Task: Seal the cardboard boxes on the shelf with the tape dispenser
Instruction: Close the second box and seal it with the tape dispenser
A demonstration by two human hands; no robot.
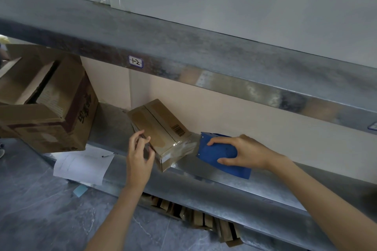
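My left hand [140, 155] grips the near corner of the box [161, 126] at the front edge of the shelf [224, 181], my right hand [242, 155] grips the dispenser [216, 153] just beside its end, and a skewed pull may wrinkle the tape [187, 145] or drag the box off.

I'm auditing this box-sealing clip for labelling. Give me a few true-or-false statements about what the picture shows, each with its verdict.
1. The right hand grips the blue tape dispenser. True.
2. The left hand holds the large box. False: it holds the small box.
3. Clear tape stretches from the small box to the dispenser. True.
4. The large box is sealed shut. False: the large box's top flaps stand open.
5. The small box sits on the floor. False: it sits on the shelf.
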